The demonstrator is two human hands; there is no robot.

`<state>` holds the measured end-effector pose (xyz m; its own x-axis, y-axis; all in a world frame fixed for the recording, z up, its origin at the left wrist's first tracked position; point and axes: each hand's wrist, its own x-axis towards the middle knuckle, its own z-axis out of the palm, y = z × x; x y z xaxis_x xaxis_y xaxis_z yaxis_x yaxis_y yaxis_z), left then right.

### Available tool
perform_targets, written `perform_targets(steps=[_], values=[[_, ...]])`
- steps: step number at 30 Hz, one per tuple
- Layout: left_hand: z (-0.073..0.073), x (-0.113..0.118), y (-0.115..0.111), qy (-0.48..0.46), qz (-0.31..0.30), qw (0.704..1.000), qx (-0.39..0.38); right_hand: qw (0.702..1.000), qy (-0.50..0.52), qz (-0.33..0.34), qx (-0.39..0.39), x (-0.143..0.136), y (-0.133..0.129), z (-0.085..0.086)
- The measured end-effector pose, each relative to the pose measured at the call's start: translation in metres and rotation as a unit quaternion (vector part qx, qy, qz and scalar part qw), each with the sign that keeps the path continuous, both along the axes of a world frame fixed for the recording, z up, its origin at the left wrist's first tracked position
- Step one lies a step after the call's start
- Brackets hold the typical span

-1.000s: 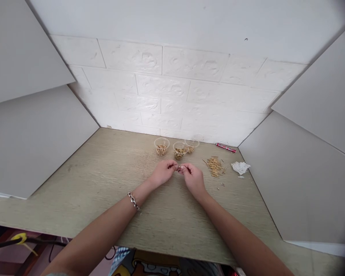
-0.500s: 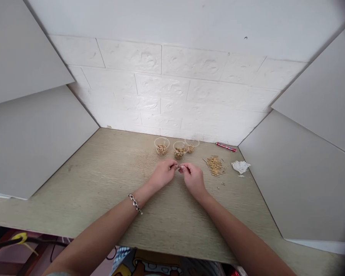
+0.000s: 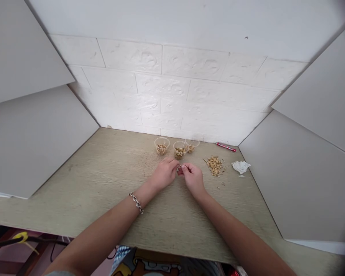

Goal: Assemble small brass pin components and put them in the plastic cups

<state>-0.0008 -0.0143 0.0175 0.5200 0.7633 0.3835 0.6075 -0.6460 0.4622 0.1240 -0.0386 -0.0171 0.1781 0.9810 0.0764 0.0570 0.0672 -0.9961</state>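
My left hand (image 3: 166, 172) and my right hand (image 3: 193, 177) meet fingertip to fingertip over the middle of the table. Both are closed in a pinch around a small piece, mostly hidden by the fingers and too small to name. Just beyond them stand clear plastic cups: a left cup (image 3: 161, 146), a middle cup (image 3: 179, 150) and a right cup (image 3: 191, 147), each with small gold-coloured metal parts inside. To the right of my right hand lies a pile of thin gold-coloured metal pins (image 3: 214, 166).
Tiny brown specks (image 3: 148, 161) are scattered left of the cups. A crumpled white tissue (image 3: 240, 166) and a red tube-shaped packet (image 3: 226, 147) lie at the right. Grey panels (image 3: 40, 142) flank the wooden table (image 3: 103, 168), and a white brick-patterned wall (image 3: 161, 84) closes the back.
My left hand has turned slightly, its fingers now covering more of the pinch. My right hand's lower fingers have shifted a little. The cups and the pile are unmoved.
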Motion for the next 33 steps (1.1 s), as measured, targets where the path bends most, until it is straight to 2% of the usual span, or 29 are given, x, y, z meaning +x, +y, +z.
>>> perform_targets(steps=[6, 14, 16, 18, 24, 29, 33], values=[[0.002, 0.004, 0.001, -0.085, 0.041, 0.982, -0.165, 0.995, -0.086, -0.029, 0.052, 0.001, -0.003, 0.006], [-0.006, 0.006, 0.005, -0.222, 0.018, 0.93, -0.293, 0.974, -0.19, -0.043, 0.119, 0.001, -0.008, 0.015], [-0.007, 0.006, 0.004, -0.223, 0.026, 0.929, -0.293, 0.969, -0.21, -0.039, 0.127, 0.002, -0.007, 0.015], [-0.005, 0.006, 0.003, -0.19, 0.036, 0.941, -0.277, 0.965, -0.226, -0.033, 0.129, 0.004, -0.006, 0.015], [0.002, 0.002, -0.001, -0.112, 0.04, 0.976, -0.182, 0.968, -0.219, -0.015, 0.122, 0.006, -0.005, 0.013], [0.001, 0.003, -0.001, -0.142, 0.036, 0.968, -0.206, 0.975, -0.191, -0.031, 0.111, 0.005, -0.007, 0.015], [-0.002, 0.003, 0.0, -0.147, 0.039, 0.968, -0.199, 0.967, -0.209, -0.029, 0.142, 0.007, -0.008, 0.017]])
